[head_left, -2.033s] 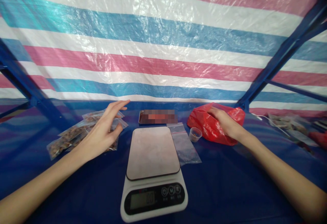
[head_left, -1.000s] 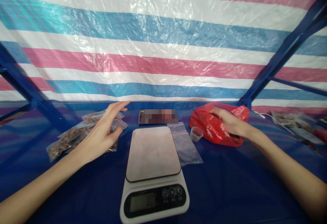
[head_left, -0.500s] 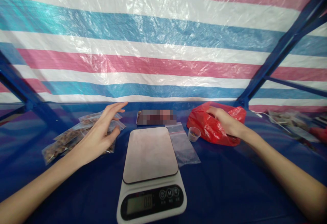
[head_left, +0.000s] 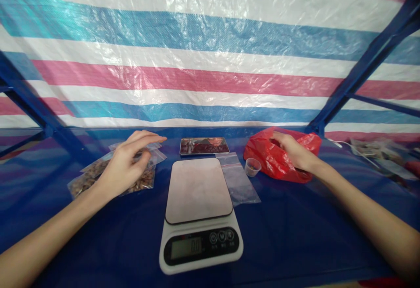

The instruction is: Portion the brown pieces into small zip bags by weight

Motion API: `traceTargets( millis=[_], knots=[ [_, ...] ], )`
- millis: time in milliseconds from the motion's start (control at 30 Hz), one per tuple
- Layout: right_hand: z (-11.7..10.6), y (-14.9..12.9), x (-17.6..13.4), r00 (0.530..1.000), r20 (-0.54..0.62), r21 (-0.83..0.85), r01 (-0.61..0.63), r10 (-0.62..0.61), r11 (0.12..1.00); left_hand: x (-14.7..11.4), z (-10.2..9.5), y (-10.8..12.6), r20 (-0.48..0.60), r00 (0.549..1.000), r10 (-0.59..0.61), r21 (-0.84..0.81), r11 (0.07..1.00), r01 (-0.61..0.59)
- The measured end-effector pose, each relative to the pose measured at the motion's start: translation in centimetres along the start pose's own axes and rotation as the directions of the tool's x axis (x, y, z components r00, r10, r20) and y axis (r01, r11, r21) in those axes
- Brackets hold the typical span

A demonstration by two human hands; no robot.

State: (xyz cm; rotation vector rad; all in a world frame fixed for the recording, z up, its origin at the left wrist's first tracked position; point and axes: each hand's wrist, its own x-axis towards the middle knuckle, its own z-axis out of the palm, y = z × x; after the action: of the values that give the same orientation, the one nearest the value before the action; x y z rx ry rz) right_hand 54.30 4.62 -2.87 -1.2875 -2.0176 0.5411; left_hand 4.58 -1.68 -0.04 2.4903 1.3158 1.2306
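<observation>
i see left hand (head_left: 123,163) curled lower over filled zip bags (head_left: 142,182), fingers loosely parted, gripping nothing; right hand (head_left: 292,151) still inside red plastic bag (head_left: 271,165) beside plastic cup (head_left: 252,168), grip hidden, can't tell; nothing drawn out yet

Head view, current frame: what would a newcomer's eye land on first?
Probably the striped plastic sheeting in red, white and blue, filling the upper half. Next, the bright red bag at right, with the right hand partly inside it. Then the white scale, front and centre, nothing on its platform.
</observation>
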Motion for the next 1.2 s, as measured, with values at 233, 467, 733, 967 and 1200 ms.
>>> traceTargets(
  millis=[233,467,733,967,1200],
  knots=[
    [-1.9,-2.7,0.0,0.993,-0.116,-0.117,0.01,-0.024,0.993,-0.1,-0.6,-0.6,-0.051,0.996,-0.075,-0.041,0.996,0.073],
    [-3.8,-3.7,-0.2,0.98,-0.201,-0.103,-0.006,-0.014,0.995,0.0,-0.4,-0.6,-0.033,0.996,-0.086,-0.073,0.994,0.084],
    [-5.1,-3.9,-0.7,0.963,-0.264,-0.176,0.003,-0.05,0.984,0.1,-0.5,-0.5,0.007,0.996,-0.084,-0.061,0.995,0.084],
    [-5.5,-4.7,-0.8,0.959,-0.277,-0.168,0.01,-0.057,0.986,0.2,-0.5,-0.3,0.039,0.996,-0.086,-0.059,0.994,0.088],
    [-5.6,-5.5,-1.0,0.961,-0.274,-0.11,0.008,-0.038,0.994,0.3,-0.4,0.0,0.081,0.991,-0.108,-0.046,0.993,0.112]
  ],
)
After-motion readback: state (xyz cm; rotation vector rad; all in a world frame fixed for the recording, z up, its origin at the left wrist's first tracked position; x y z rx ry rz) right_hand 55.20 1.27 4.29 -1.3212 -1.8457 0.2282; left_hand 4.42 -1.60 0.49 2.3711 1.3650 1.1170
